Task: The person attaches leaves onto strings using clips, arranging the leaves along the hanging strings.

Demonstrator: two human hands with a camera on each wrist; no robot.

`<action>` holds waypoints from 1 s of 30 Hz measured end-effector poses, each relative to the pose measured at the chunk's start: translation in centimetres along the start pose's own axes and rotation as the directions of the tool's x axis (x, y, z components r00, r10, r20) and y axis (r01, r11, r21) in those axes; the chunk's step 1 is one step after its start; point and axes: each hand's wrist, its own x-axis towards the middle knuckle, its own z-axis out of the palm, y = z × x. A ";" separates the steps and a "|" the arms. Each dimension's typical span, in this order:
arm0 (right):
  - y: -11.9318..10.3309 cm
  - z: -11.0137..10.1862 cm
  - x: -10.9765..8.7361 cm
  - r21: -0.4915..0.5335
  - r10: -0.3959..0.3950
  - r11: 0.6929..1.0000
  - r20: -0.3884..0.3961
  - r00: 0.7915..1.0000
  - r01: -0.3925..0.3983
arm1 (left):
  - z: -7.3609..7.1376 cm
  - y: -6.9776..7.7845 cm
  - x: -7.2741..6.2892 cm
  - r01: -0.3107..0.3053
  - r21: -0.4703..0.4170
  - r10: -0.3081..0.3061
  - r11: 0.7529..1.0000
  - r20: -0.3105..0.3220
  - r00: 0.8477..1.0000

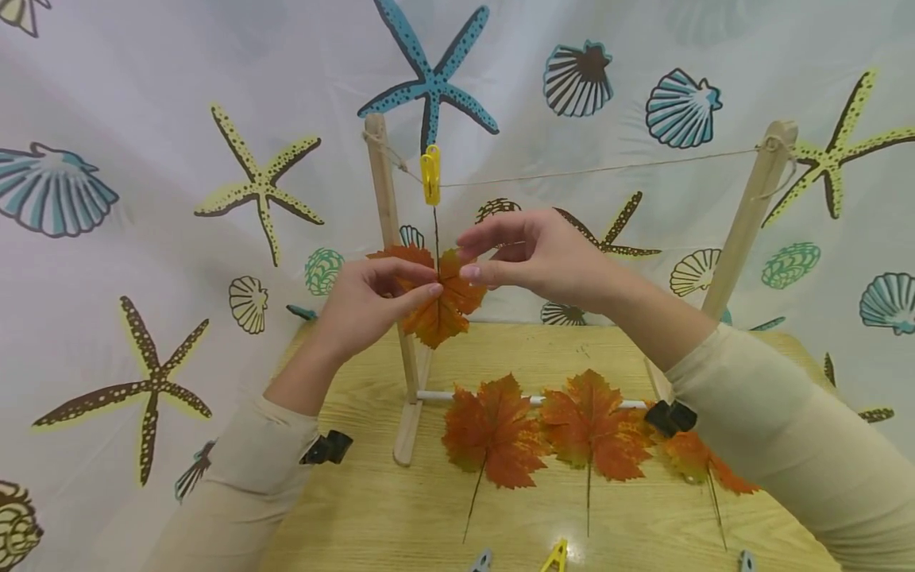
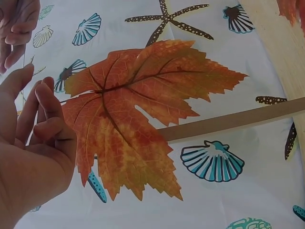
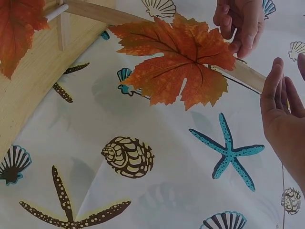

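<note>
An orange-and-green artificial maple leaf (image 1: 438, 318) hangs by its dark stem from a yellow clothespin (image 1: 430, 176) on a string. My left hand (image 1: 372, 298) is at the leaf, thumb and index finger slightly apart beside its stem base; in the right wrist view those fingertips sit right at the leaf's edge. To the right of the stem, my right hand (image 1: 550, 258) hovers with fingers loosely bent and thumb spread away, holding nothing. Up close in the left wrist view, the leaf (image 2: 128, 100) spreads past the left hand's relaxed fingers.
The string (image 1: 600, 169) runs between two wooden posts (image 1: 747, 214), joined low down by a white rod (image 1: 431, 395). On the wooden table lie three more leaves, including one in the middle (image 1: 596, 429). A yellow clothespin (image 1: 554, 556) and grey ones (image 1: 482, 561) line the near edge.
</note>
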 end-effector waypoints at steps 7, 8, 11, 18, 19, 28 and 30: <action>0.6 0.7 -1.2 0.059 -0.002 0.998 0.026 1.000 0.000 | 0.8 -0.1 -0.2 -0.037 -0.012 0.038 0.999 0.081 0.996; 0.8 0.8 -1.3 0.063 -0.015 0.998 0.036 0.999 0.012 | 0.9 -0.2 -0.3 -0.041 -0.008 0.042 0.999 0.091 0.995; 1.0 1.0 -1.5 0.070 -0.033 0.997 0.059 0.998 0.029 | 1.0 -0.2 -0.3 -0.060 0.011 0.059 0.998 0.109 0.992; 1.4 1.6 -1.9 0.074 -0.024 0.997 0.092 0.995 0.017 | 1.1 -0.4 -0.5 -0.054 0.000 0.053 0.999 0.166 0.985; 1.6 1.7 -2.0 0.076 -0.019 0.997 0.100 0.995 0.012 | 1.2 -0.6 -0.6 -0.054 -0.010 0.055 0.999 0.178 0.983; 2.8 3.2 -3.2 0.087 -0.048 0.996 0.170 0.984 0.033 | 1.7 -2.0 -1.3 -0.066 -0.014 0.067 0.998 0.239 0.969; 3.2 3.5 -3.5 0.080 -0.063 0.996 0.182 0.981 0.049 | 1.9 -2.4 -1.5 -0.071 -0.039 0.078 0.997 0.256 0.963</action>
